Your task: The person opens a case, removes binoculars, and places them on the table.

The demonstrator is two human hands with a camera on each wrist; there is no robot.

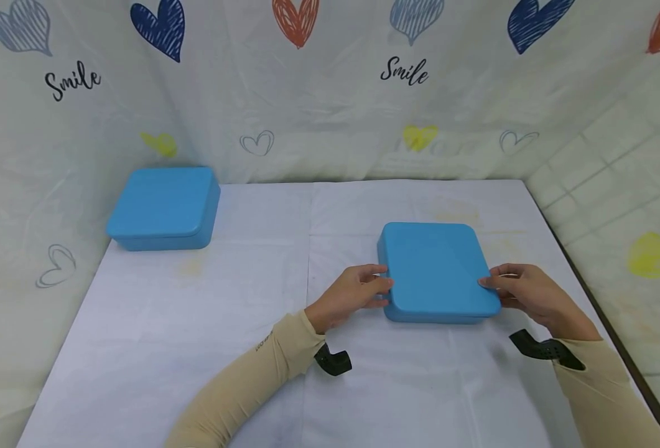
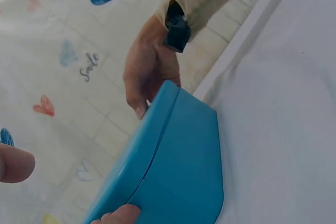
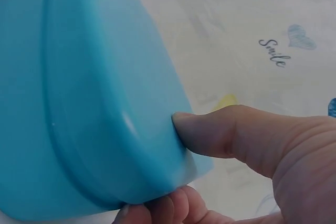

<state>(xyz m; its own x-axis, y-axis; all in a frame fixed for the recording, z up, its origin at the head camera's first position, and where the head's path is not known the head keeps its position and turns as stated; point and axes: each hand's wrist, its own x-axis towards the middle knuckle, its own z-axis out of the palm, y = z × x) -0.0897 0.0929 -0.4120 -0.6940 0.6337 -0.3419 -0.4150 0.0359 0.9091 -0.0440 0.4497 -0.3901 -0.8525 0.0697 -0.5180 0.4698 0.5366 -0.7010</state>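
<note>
A blue lidded box [image 1: 436,267] with rounded corners lies on the white-covered table, right of the middle. At its left side is my left hand [image 1: 357,289]; in the left wrist view a fingertip [image 2: 125,214] touches the side wall by the lid seam, while the thumb [image 2: 16,163] stands apart from the box. My right hand [image 1: 531,292] holds the near right corner. Its thumb [image 3: 210,132] presses on the lid top in the right wrist view, and its fingers bear on the side below. The lid sits on the box, so its inside is hidden.
A second blue box [image 1: 164,202], also lidded, sits at the table's far left corner. Behind the table [image 1: 240,298] hangs a pale sheet [image 1: 335,106] printed with hearts and "Smile". The table's right edge runs close beside my right forearm.
</note>
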